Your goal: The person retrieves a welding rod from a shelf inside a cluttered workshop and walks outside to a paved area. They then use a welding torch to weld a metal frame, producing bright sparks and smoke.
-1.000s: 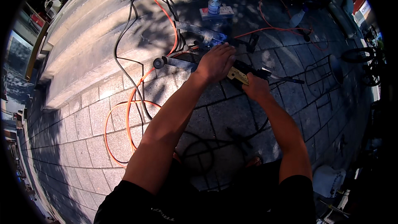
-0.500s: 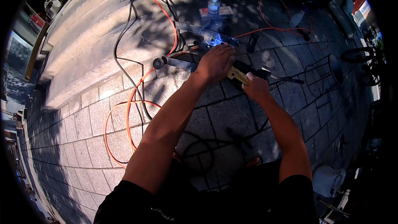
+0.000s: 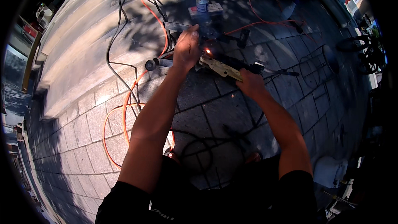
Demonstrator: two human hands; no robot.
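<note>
My right hand (image 3: 251,82) is closed around the rear end of a long yellow welding electrode holder (image 3: 222,68), which points up and left. Near its front end, a small orange spot (image 3: 208,51) glows. My left hand (image 3: 187,49) is raised left of that spot, its fingers bent together; what they hold, if anything, is hidden. Beyond it, a flat metal bar (image 3: 176,26) runs behind the hand. A short metal piece with a round black end (image 3: 150,64) lies left of my left wrist. Dark parts beside the holder are hard to make out.
A bottle (image 3: 202,3) stands by a red and white box (image 3: 215,8). Orange hose (image 3: 124,116) and black cables (image 3: 110,45) cross the paving beside stone steps (image 3: 78,45). A stool (image 3: 329,60) and a white container (image 3: 330,170) are at right.
The blue arc is gone; a small orange glow shows instead. My left hand has moved left, off the holder's front. More of the yellow holder shows. The view has shifted slightly.
</note>
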